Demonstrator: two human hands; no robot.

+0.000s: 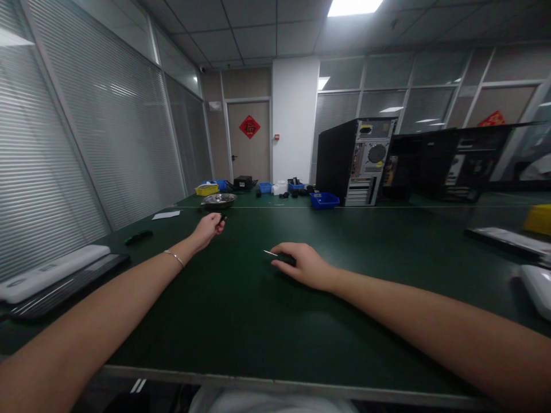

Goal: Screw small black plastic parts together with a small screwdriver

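**Both your hands out on the green bench, each on a small dark item**

Your left hand (209, 228) reached far across the green bench (241, 310), its fingers pinched around a small black piece (222, 218) held just above the surface. A thin bracelet (174, 257) circled that wrist. Your right hand (303, 265) lay palm down on the bench, nearer to you than the left hand, its fingers curled over a dark-handled tool (284, 258) whose thin metal tip (270, 253) poked out toward the left hand. Whether the right hand truly gripped the tool or only covered it could not be told.

Beyond the left hand sat a metal bowl (218, 200), with a yellow bin (206, 189) just behind it and a sheet of paper (166, 215) to its left. Another small black object (138, 236) lay to the left of the left hand, well apart from it. Nearer you on that side rested a white-and-black keyboard-like slab (51, 278). Far beyond the right hand stood a computer tower (355, 160), back panel showing, with a blue bin (324, 199) at its foot. Nothing lay between your two hands.
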